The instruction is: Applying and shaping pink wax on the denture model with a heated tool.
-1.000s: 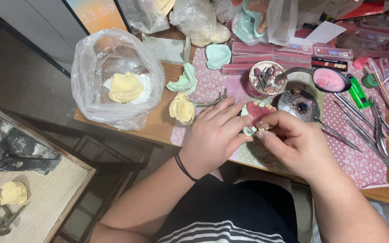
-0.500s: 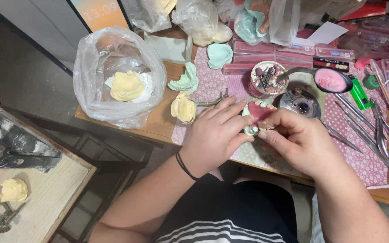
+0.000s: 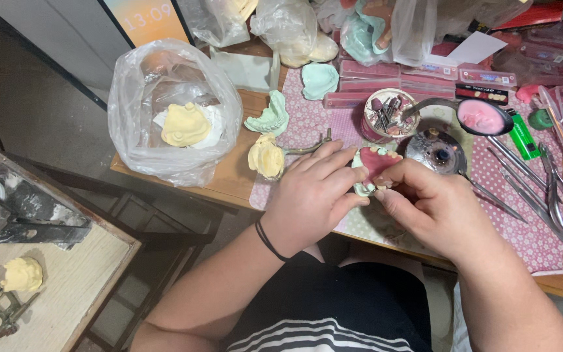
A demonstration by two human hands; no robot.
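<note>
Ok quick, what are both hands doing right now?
Left hand: closed around the green dental model with pink wax and teeth.
Right hand: fingertips pinched on the same model.

A brown wooden table (image 3: 229, 179) with a pink flowery cloth (image 3: 529, 221) stands over a dark grey floor (image 3: 40, 111), and a smaller pale wooden table (image 3: 66, 287) sits low down on the left side.
</note>
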